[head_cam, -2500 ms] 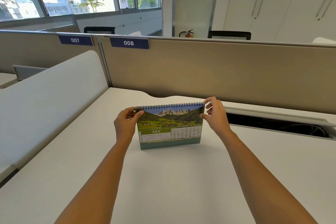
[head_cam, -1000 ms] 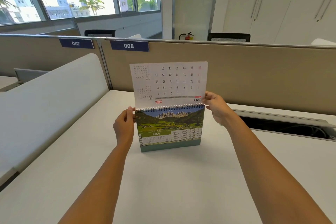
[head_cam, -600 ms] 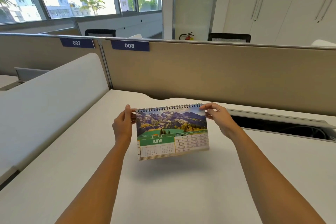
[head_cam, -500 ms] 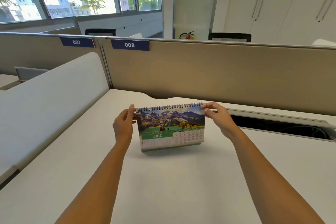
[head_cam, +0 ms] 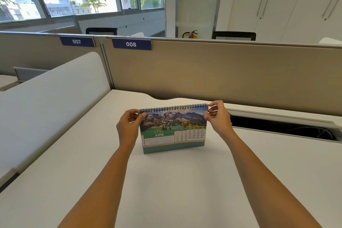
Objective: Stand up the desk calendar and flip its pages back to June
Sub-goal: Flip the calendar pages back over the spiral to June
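We pinch the desk calendar [head_cam: 174, 129] at its 2 upper corners: our left hand [head_cam: 128, 128] grips the upper left corner with the thumb on the front page and the fingers tucked behind, and our right hand [head_cam: 218, 118] clasps the upper right corner the same way, just below the spiral binding [head_cam: 173, 107]. The calendar stands upright on its base in the middle of the frame, resting on the white desk [head_cam: 175, 181], and its front page reads JUNE under a mountain photograph, with the date grid at the lower right of the page. Behind it, across the upper half of the frame, runs a beige partition [head_cam: 231, 72] bearing a blue tag marked 008 [head_cam: 131, 44]. A second tag, 007 [head_cam: 76, 41], sits further left. A dark cable trough [head_cam: 285, 127] lies open at the right of the calendar.
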